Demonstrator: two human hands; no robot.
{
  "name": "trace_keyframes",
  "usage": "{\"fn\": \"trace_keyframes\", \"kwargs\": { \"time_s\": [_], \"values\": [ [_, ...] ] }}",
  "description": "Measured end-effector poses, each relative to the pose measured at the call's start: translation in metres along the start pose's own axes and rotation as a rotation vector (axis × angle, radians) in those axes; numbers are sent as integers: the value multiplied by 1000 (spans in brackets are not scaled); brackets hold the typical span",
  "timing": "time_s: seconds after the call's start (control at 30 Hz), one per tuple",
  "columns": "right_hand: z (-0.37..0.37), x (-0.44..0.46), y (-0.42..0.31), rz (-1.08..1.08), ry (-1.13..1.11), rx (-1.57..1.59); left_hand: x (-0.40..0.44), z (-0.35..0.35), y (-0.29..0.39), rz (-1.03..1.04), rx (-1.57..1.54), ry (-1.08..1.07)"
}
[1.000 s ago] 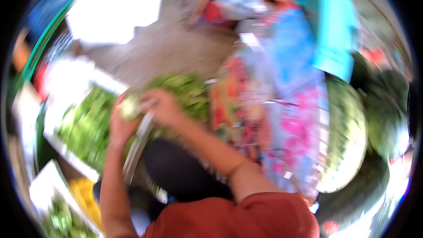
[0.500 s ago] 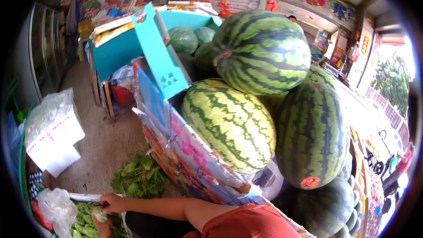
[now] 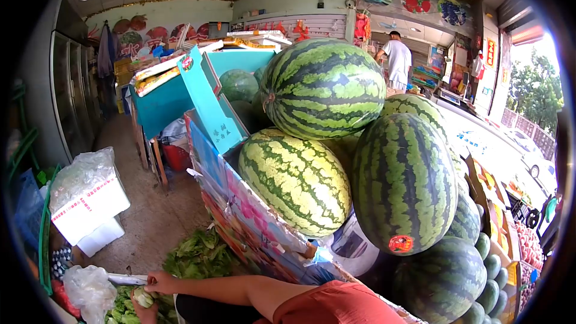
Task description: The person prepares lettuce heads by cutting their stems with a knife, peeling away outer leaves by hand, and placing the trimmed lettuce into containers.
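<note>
Low at the left, my left hand (image 3: pixel 146 311) is wrapped round a pale green vegetable head (image 3: pixel 143 297). My right hand (image 3: pixel 159 282) is at the top of that head with its fingers pinched together; whatever they grip is too small to make out. Beneath both hands, green leafy vegetables (image 3: pixel 122 307) lie in a white box (image 3: pixel 127 279). A heap of loose leaves (image 3: pixel 201 255) rests on the floor just beyond my right forearm. A crumpled clear plastic bag (image 3: pixel 90 287) sits beside the box, left of my hands.
Large watermelons (image 3: pixel 324 88) fill a printed cardboard bin (image 3: pixel 249 207) at my right. White foam boxes (image 3: pixel 90 207) stand on the floor at the left, near a green crate (image 3: pixel 45 228). Behind the melons, a person (image 3: pixel 397 60) stands in the background.
The view has swung up from the hands to the shop, and the picture has sharpened. Both hands now appear lower left, still at the vegetable head. The person in the background has come into fuller view.
</note>
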State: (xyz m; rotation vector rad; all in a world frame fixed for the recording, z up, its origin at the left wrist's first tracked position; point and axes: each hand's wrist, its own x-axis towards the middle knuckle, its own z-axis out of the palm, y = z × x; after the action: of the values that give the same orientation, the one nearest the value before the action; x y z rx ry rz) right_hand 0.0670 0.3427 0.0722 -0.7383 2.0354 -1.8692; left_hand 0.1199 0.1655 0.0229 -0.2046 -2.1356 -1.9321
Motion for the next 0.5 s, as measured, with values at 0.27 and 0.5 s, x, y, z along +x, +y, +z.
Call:
{"fn": "trace_keyframes", "kwargs": {
  "time_s": [0.27, 0.5],
  "values": [
    [22, -12, -62, 402, -125, 302, -15, 17, 33, 259, 875, 332],
    [32, 6, -25, 331, -2, 369, -17, 21, 39, 314, 916, 321]
  ]
}}
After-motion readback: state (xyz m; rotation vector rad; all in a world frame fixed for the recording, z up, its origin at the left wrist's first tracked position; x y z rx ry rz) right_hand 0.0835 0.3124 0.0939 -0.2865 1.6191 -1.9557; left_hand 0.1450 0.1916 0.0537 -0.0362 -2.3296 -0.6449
